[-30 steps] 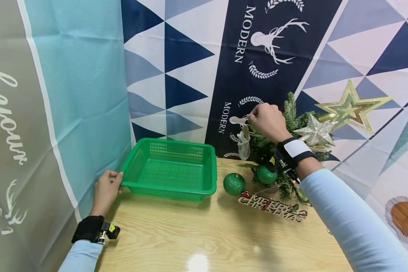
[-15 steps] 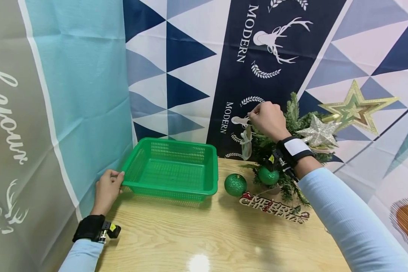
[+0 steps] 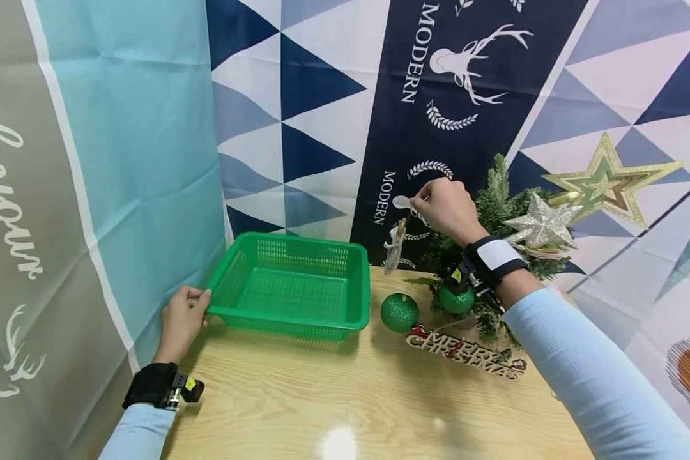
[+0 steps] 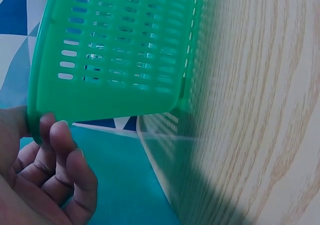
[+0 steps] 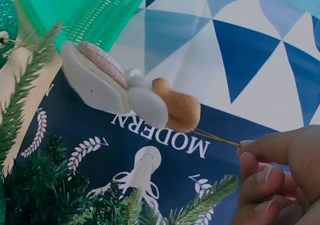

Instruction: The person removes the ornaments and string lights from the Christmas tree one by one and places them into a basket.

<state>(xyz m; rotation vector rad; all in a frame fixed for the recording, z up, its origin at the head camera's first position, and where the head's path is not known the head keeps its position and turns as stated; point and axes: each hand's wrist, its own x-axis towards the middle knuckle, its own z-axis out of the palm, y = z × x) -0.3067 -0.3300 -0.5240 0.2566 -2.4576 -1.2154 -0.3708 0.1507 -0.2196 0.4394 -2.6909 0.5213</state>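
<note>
My left hand [image 3: 181,322] pinches the near left corner of the green plastic basket [image 3: 290,323]. In the left wrist view, thumb and fingers grip the rim of that basket [image 4: 107,102]. The basket stands on the table with nothing visible inside. My right hand [image 3: 448,211] pinches a thin gold string, from which a small plush Christmas ornament [image 3: 395,248] hangs just left of the tree. Close up in the right wrist view, the ornament [image 5: 97,82] has a tan, rounded top and white and pink fabric parts. The Christmas tree [image 3: 497,191] is partly hidden behind my right arm.
A glittery green ball [image 3: 400,313] lies on the wooden table [image 3: 299,396] by the tree, another green ball [image 3: 457,299] near the tree's foot. In front is a Merry Christmas sign [image 3: 466,353]. A silver star [image 3: 543,222] and a gold star [image 3: 604,182] sit on the tree.
My right hand has moved slightly left, and the ornament has swung away from the tree towards the basket. My left hand keeps its grip on the basket's corner.
</note>
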